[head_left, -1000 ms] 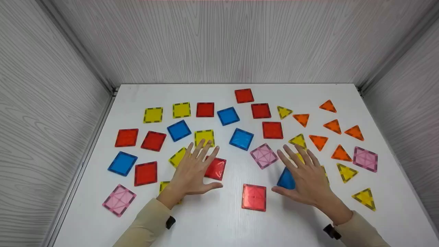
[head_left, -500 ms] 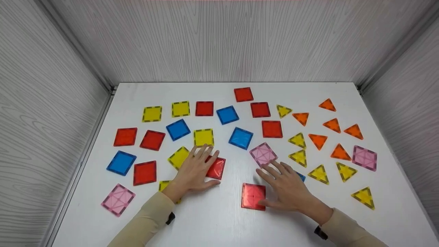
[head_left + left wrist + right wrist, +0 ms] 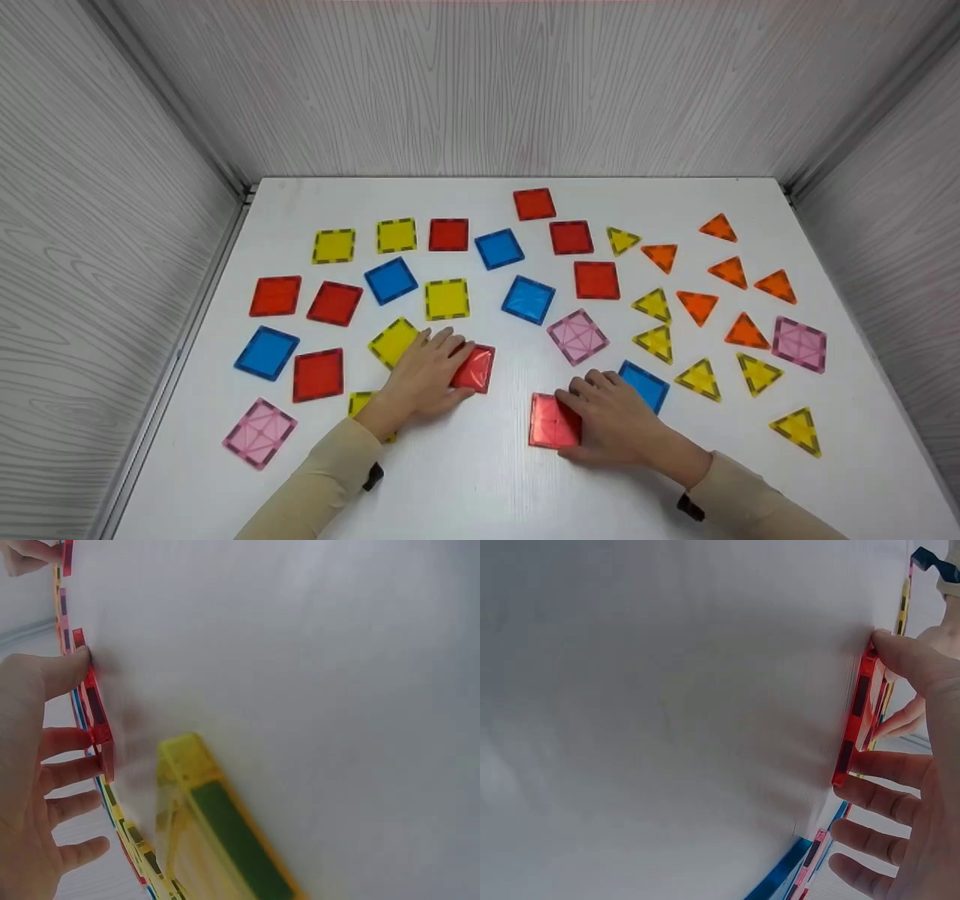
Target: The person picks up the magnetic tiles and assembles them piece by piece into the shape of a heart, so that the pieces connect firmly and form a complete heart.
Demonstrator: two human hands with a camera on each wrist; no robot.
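Note:
In the head view, my left hand [image 3: 424,379] grips a red square magnetic tile [image 3: 477,371] by its edges, low over the table. The left wrist view shows the thumb on one edge and fingertips at the opposite one. My right hand [image 3: 619,421] pinches another red square magnetic tile [image 3: 549,424], nearer the table's front. Thumb and fingers hold opposite edges of this tile [image 3: 854,720] in the right wrist view. Behind the right hand lies a blue square tile [image 3: 645,386]. A yellow square tile [image 3: 393,341] lies beside the left hand; another is partly hidden under the left wrist.
Several red, yellow and blue square tiles lie flat across the left and back of the white table [image 3: 480,487]. Orange triangles [image 3: 697,306] and yellow triangles [image 3: 699,379] are spread at the right. Pink tiles [image 3: 577,337] lie among them. Grey wood-grain panels [image 3: 480,90] surround the table.
My right hand has moved left from above the blue tile to the front red tile and taken hold of it. The left hand's fingers have drawn in and closed around its red tile.

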